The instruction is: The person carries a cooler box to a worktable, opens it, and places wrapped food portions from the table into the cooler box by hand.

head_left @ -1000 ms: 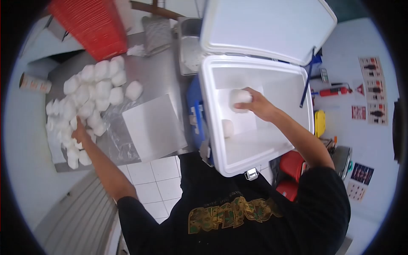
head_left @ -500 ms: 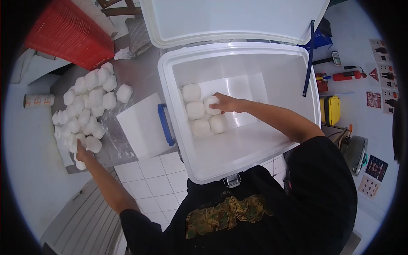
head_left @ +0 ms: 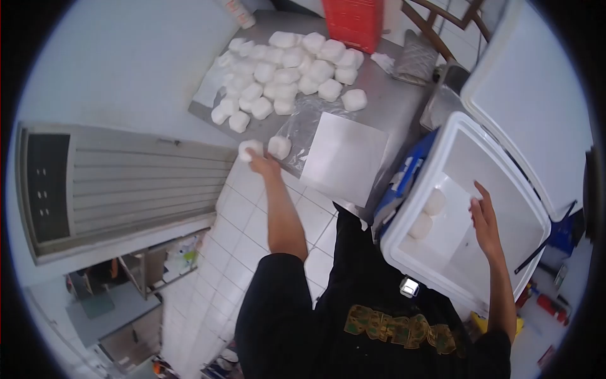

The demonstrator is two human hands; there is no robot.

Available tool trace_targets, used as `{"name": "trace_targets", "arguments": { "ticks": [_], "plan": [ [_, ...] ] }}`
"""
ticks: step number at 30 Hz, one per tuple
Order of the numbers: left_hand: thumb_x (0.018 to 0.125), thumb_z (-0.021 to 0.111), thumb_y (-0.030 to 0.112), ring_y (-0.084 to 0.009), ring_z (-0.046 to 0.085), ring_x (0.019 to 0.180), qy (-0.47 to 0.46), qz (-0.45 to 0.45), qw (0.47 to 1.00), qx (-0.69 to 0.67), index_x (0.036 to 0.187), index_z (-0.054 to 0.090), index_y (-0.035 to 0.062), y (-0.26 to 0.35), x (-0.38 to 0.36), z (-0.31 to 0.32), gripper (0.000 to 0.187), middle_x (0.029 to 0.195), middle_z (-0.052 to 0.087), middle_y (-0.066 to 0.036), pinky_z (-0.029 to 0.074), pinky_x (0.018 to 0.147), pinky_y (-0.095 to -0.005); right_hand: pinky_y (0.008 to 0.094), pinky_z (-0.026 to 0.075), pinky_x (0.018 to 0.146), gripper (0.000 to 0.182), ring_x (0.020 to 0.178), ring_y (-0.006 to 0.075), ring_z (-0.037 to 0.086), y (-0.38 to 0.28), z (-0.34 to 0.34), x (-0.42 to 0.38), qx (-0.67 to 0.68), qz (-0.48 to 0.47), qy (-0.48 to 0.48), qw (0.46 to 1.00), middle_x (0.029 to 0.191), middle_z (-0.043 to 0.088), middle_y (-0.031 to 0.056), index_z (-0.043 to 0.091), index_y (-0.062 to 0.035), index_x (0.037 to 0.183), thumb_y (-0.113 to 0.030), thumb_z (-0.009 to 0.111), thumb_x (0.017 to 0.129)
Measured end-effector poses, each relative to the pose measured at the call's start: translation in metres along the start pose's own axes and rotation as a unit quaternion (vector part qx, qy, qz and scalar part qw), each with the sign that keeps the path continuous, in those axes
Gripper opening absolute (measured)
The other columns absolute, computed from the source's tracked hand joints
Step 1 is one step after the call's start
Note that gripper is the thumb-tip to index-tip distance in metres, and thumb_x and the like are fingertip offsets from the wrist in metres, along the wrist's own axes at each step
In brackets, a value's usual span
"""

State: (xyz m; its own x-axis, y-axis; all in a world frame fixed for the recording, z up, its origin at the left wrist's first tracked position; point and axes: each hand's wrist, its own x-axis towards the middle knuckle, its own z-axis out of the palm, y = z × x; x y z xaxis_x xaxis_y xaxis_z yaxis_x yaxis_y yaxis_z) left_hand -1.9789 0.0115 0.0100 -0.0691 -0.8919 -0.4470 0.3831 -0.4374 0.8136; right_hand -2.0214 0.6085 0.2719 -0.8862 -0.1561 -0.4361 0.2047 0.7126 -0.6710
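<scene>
My left hand (head_left: 264,163) is closed on a white rounded block (head_left: 250,150), just off the front edge of the metal table. Beside it, at the table's edge, lies another white block (head_left: 279,147). A pile of similar blocks (head_left: 286,76) covers the far part of the table. My right hand (head_left: 485,221) is over the open white cooler box (head_left: 404,251), fingers extended and holding nothing. Inside the cooler, two white blocks (head_left: 421,225) show against the left wall; the wall may hide others.
A white board (head_left: 346,158) and clear plastic film (head_left: 302,120) lie on the metal table (head_left: 394,101). Red stacked crates (head_left: 355,22) stand behind. The cooler's raised lid (head_left: 530,107) is on the right. White tiles (head_left: 243,208) cover the floor near a slatted door (head_left: 145,183).
The view has swung left toward the table. My right hand has let go of a block in the cooler and lifted. My left hand has moved from the pile's edge with a block.
</scene>
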Motion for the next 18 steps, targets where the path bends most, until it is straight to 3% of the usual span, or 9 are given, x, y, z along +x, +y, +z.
{"name": "trace_targets", "arguments": {
  "ticks": [4,7,9,11,13,16,18],
  "plan": [
    [0.101,0.065,0.037,-0.0278,0.057,0.122,-0.021,0.039,0.994,-0.095,0.137,0.048,0.0007,-0.036,-0.022,0.012,0.054,0.134,0.057,-0.014,0.05,0.1,-0.0434,0.027,0.044,0.068,0.055,0.075,0.0134,0.049,-0.023,-0.009,-0.023,0.018,0.01,0.026,0.999,0.085,0.05,0.0038,0.045,-0.0076,0.149,-0.043,0.047,0.106],
    [0.102,0.064,0.036,-0.0265,0.056,0.124,-0.055,0.044,0.991,-0.113,0.137,0.047,-0.0005,-0.037,-0.034,0.013,0.054,0.133,0.057,-0.014,0.05,0.101,-0.0417,0.025,0.04,0.063,0.055,0.071,0.0101,0.045,-0.044,-0.003,-0.027,0.012,-0.089,0.066,0.994,0.083,0.05,0.002,0.047,-0.005,0.146,-0.043,0.047,0.106],
    [0.102,0.064,0.035,-0.0264,0.057,0.124,-0.104,0.059,0.987,-0.106,0.138,0.047,-0.001,-0.021,-0.058,0.01,0.054,0.133,0.057,-0.013,0.049,0.103,-0.041,0.0253,0.043,0.068,0.052,0.076,0.0101,0.048,-0.076,-0.005,-0.033,0.058,-0.141,0.055,0.987,0.087,0.051,0.0016,0.048,-0.0048,0.146,-0.029,0.059,0.101],
    [0.102,0.063,0.032,-0.0268,0.054,0.128,-0.222,0.037,0.969,-0.098,0.139,0.045,-0.0016,0.026,-0.128,0.032,0.054,0.138,0.054,-0.014,0.044,0.108,-0.043,0.0258,0.045,0.073,0.055,0.08,0.0106,0.049,-0.114,0.001,-0.041,0.123,-0.208,0.035,0.97,0.091,0.051,0.0016,0.048,-0.0052,0.145,-0.021,0.067,0.096],
    [0.102,0.063,0.032,-0.028,0.047,0.134,-0.359,0.035,0.929,-0.077,0.142,0.044,-0.0008,0.062,-0.192,0.049,0.055,0.145,0.05,-0.015,0.037,0.114,-0.0459,0.0289,0.048,0.082,0.074,0.098,0.014,0.056,-0.142,0.011,-0.043,0.168,-0.262,-0.031,0.95,0.105,0.053,0.0039,0.043,-0.0064,0.15,-0.011,0.079,0.086],
    [0.102,0.062,0.036,-0.0271,0.046,0.135,-0.53,-0.001,0.848,-0.009,0.148,0.038,-0.0016,0.109,-0.292,0.073,0.064,0.151,0.045,-0.013,0.034,0.116,-0.0438,0.0337,0.05,0.093,0.093,0.123,0.0203,0.054,-0.185,0.042,-0.033,0.196,-0.343,-0.035,0.918,0.132,0.051,0.0105,0.032,-0.0078,0.155,-0.012,0.086,0.08],
    [0.102,0.061,0.04,-0.0278,0.044,0.137,-0.621,0.101,0.776,0.047,0.153,0.033,0.0003,0.134,-0.349,0.087,0.071,0.155,0.041,-0.013,0.033,0.116,-0.0432,0.036,0.051,0.097,0.095,0.128,0.0212,0.052,-0.201,0.064,-0.023,0.306,-0.346,-0.049,0.886,0.14,0.049,0.0136,0.03,-0.008,0.156,-0.014,0.086,0.08]
  ]
}}
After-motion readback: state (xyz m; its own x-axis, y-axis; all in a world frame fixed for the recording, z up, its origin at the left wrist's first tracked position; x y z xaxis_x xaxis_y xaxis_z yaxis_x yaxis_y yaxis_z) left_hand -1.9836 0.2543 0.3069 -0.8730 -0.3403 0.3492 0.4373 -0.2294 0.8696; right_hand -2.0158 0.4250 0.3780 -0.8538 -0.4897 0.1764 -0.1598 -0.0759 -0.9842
